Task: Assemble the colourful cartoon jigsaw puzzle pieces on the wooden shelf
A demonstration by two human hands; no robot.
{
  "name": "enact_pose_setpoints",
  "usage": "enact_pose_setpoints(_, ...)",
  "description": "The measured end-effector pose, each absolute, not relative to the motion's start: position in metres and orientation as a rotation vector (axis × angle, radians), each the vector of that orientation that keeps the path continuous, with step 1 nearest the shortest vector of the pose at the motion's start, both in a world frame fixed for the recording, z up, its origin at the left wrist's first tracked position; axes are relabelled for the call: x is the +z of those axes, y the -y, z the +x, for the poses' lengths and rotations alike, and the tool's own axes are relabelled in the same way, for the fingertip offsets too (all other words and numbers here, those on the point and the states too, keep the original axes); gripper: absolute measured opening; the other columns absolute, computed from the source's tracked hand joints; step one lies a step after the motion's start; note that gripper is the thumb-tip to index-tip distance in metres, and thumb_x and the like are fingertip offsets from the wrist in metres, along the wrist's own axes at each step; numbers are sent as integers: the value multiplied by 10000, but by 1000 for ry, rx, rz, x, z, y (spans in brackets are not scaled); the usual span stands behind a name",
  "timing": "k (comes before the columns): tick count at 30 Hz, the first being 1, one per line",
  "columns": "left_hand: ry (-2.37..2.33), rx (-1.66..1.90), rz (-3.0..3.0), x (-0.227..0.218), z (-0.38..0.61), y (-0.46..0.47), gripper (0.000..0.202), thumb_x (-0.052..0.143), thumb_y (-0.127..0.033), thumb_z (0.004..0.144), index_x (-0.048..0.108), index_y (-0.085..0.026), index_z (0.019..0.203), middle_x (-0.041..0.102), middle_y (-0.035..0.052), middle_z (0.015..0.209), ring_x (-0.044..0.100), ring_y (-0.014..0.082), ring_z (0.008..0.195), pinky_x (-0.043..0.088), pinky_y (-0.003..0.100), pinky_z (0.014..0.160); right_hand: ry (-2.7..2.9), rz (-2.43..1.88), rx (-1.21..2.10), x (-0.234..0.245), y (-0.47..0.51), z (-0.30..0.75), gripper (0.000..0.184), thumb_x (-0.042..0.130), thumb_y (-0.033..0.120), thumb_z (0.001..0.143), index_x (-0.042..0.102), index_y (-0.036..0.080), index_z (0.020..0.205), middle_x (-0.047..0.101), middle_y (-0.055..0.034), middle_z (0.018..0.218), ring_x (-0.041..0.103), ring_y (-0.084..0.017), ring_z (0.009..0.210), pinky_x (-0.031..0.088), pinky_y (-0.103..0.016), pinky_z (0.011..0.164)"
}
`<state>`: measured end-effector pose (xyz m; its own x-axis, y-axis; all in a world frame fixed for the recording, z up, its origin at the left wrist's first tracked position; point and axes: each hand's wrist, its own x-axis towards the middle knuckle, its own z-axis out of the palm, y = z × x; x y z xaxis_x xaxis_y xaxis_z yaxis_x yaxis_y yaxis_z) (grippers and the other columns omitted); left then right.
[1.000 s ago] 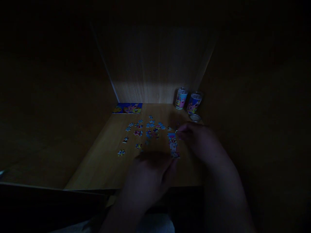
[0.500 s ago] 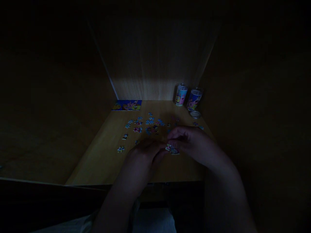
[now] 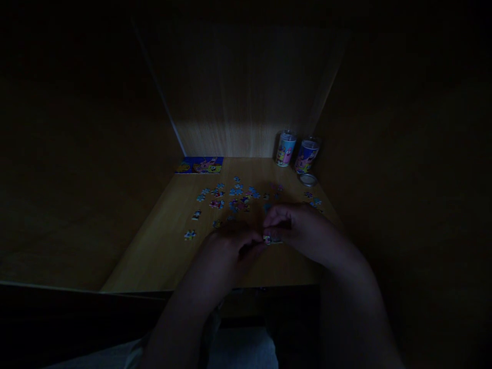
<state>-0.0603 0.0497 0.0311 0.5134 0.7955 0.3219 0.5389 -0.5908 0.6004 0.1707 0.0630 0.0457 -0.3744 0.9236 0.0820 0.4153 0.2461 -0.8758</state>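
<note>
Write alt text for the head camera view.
In dim light, a left hand and right hand meet over a small group of joined puzzle pieces on a wooden table. Loose pieces lie beyond, with two cartoon-printed cans and a picture card at the back.

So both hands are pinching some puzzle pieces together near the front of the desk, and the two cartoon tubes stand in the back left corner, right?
Not quite: the head view shows the two tubes in the back right corner. Both hands, left and right, do meet on the puzzle pieces.
</note>
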Motion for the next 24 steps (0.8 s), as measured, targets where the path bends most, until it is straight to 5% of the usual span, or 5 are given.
enact_pose_setpoints(24,-974,798,2578,24,-59,-48,136,730,-172,1048,802,-252,1131,766,21,1070,672,236,1028,567,397,888,2120,-1371,740,56,-51,187,306,819,-38,940,828,268,930,826,39,1007,782,-185,921,550,-292,809)
